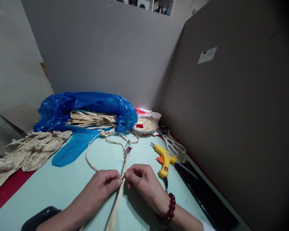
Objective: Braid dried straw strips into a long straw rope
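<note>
Both my hands meet at a pale straw braid (126,163) near the front of the table. My left hand (106,184) pinches its strands between thumb and fingers, and my right hand (144,183), with a dark red bead bracelet (171,208) at the wrist, pinches them just beside it. Loose straw strands (116,205) run from the fingers toward me. A metal clip (128,149) sits at the far end of the braid. From there, finished braided cord (87,154) loops across the table to the left.
A blue plastic bag (86,99) holds a straw bundle (92,119). Braided pieces (43,147) lie at left. A yellow glue gun (167,158), scissors (170,146), a woven basket (145,125) and a black flat object (207,199) are at right. Grey partitions (106,54) enclose the table.
</note>
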Tool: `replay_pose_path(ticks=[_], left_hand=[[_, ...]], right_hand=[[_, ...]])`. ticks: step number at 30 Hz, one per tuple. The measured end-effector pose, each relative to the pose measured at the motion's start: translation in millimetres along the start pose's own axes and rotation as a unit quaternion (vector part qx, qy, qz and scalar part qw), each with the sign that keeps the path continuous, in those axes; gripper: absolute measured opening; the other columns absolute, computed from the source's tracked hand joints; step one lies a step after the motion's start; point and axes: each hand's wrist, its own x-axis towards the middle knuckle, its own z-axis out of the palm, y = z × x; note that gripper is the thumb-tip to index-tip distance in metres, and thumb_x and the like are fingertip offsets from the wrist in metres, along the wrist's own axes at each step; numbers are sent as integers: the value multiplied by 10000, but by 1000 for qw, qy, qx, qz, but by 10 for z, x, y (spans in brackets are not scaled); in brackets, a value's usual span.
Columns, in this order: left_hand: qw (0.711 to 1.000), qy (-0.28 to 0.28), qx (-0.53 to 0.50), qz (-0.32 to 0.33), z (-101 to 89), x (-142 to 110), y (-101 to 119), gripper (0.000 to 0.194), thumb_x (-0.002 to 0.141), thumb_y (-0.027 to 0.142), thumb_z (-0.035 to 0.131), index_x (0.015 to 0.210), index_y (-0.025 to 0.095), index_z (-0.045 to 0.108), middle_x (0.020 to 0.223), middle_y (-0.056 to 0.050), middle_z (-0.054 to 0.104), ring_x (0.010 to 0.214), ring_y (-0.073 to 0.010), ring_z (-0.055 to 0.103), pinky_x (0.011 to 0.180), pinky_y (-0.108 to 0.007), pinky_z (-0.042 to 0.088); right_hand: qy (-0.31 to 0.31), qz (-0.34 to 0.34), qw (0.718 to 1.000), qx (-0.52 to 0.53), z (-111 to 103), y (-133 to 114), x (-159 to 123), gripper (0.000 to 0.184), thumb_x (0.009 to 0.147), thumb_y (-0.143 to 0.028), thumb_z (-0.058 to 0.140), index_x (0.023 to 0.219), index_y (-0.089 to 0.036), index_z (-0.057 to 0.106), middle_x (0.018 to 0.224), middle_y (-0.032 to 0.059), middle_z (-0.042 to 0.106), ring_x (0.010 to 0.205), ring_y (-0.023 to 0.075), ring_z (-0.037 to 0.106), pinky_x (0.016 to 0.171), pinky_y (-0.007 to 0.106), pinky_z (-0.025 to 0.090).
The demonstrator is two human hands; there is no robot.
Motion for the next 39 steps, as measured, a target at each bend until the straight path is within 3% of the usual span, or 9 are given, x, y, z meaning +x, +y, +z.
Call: replay_pose_path(ticks=[7,14,18,23,25,27,31,34,39], left_hand=[[961,59,253,92,172,-291,135,341,944,305,287,657,223,452,638,12,561,620,-160,556,599,-267,354],[847,41,473,238,424,-313,-90,301,836,35,334,758,194,577,720,-57,662,576,-181,618,525,-280,412],[830,35,507,230,442,-323,-55,323,782,-5,354,754,190,610,704,-49,666,568,-203,626,520,-308,432],[917,81,358,156,244,-281,80,282,910,278,381,802,210,633,796,-62,666,719,-217,640,638,-309,470],[958,128,242,85,125,-192,111,345,919,391,379,730,207,601,754,-45,633,690,-196,618,633,-297,465],[992,102,79,6,38,-84,116,297,879,454,456,780,201,574,664,-1,595,538,-145,566,513,-247,433],[965,-93,-222,-107,13,45,65,347,802,532,568,853,191,528,553,65,539,301,-32,257,306,-176,207],[955,-96,-254,-116,36,32,23,357,756,493,660,876,175,551,591,71,521,372,-23,173,341,-176,120],[978,-73,-176,-82,-5,-15,59,320,791,453,599,914,158,587,654,36,550,542,-91,358,510,-207,276]], right_hand=[[44,-29,997,-58,34,-51,-48,220,797,-217,552,634,-127,670,582,23,625,522,107,465,529,222,339],[-30,21,992,122,39,-6,-29,218,768,-230,555,650,-99,683,606,48,647,442,76,419,471,207,321],[-35,43,984,172,48,-20,-51,159,729,-216,606,664,-86,670,628,62,666,493,69,406,490,192,288],[-34,55,971,230,52,-69,-65,176,653,-245,696,689,-75,667,624,51,653,548,91,477,563,208,340],[-31,53,968,242,47,-90,-75,196,659,-267,707,691,-77,671,611,36,640,544,79,456,561,200,317],[-31,54,964,260,46,-100,-85,217,666,-292,721,698,-84,669,605,28,634,543,75,452,567,199,313],[-32,63,959,273,59,-58,-91,255,657,-308,752,765,-98,654,607,14,628,567,102,520,583,208,347],[-36,56,976,207,61,1,-92,186,745,-269,671,827,-103,653,624,18,645,580,112,545,588,213,368],[-37,26,999,6,29,0,-119,138,847,-195,535,805,-143,656,677,31,697,622,126,571,597,217,387]])
